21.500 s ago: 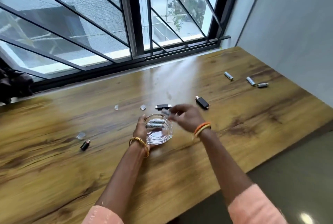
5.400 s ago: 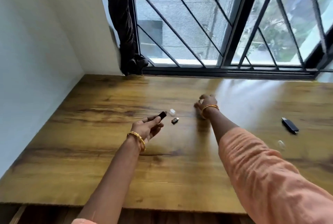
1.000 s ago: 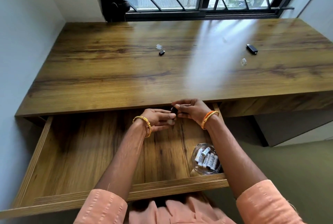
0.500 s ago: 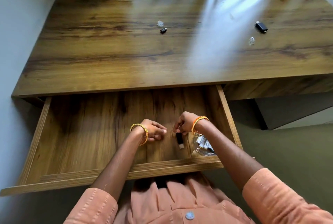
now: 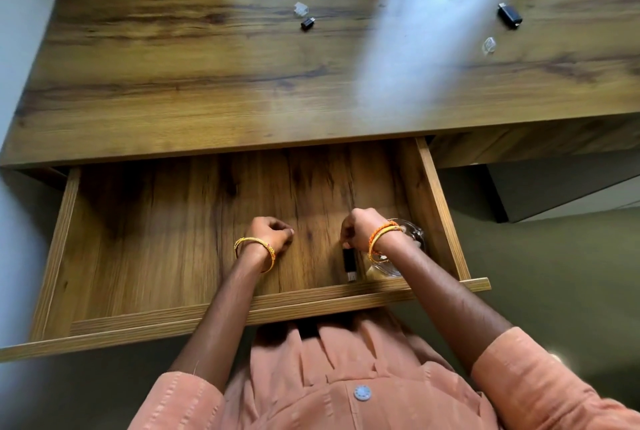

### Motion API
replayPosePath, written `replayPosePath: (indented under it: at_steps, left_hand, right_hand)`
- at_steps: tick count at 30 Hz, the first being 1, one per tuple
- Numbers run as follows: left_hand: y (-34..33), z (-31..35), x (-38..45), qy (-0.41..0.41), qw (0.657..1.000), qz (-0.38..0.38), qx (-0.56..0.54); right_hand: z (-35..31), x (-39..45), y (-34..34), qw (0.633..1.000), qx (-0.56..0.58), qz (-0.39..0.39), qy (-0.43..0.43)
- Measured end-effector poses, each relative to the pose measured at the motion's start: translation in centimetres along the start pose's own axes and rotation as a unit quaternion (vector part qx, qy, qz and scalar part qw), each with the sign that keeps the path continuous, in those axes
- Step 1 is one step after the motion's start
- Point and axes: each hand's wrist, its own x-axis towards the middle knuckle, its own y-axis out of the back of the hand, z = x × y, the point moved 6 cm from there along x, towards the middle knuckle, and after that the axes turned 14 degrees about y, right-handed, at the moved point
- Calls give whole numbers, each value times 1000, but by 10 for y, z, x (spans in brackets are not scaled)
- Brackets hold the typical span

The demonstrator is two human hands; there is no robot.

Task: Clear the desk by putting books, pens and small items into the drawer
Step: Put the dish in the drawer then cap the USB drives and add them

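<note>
The wooden drawer [image 5: 270,305] is pulled out below the desk [image 5: 207,83]. A black USB stick [image 5: 349,264] lies flat on the drawer floor near the front right. My right hand [image 5: 360,227] hovers over it, its curled fingertips on the stick's far end. My left hand [image 5: 273,235] rests on the drawer floor to the left, fingers loosely curled, holding nothing. A glass bowl [image 5: 410,237] stands in the right front corner, partly hidden by my right wrist. On the desk lie a small black adapter [image 5: 307,23], a second black USB stick [image 5: 509,16] and two clear caps [image 5: 300,9], [image 5: 489,46].
A grey wall [image 5: 17,31] borders the desk and drawer on the left. Right of the drawer lies greenish floor [image 5: 554,274] and a dark panel [image 5: 554,187] under the desk. The left half of the drawer floor shows bare wood.
The view has tilted down further. The black stick went from between both hands down onto the drawer floor beside the bowl. My left hand has drawn away to the left.
</note>
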Motion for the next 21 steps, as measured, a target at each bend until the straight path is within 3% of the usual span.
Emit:
replayPosePath:
  at_steps: [13, 18, 21]
  left_hand:
    - [7, -2, 5, -52, 995, 69, 47]
    - [6, 8, -8, -98, 986, 102, 83]
    - [2, 28, -25, -174, 971, 121, 113]
  right_hand:
    - [-4, -4, -1, 1000, 1, 13, 20]
    - [-4, -9, 18, 993, 47, 110, 12]
    - [-8, -15, 41, 977, 57, 205, 9]
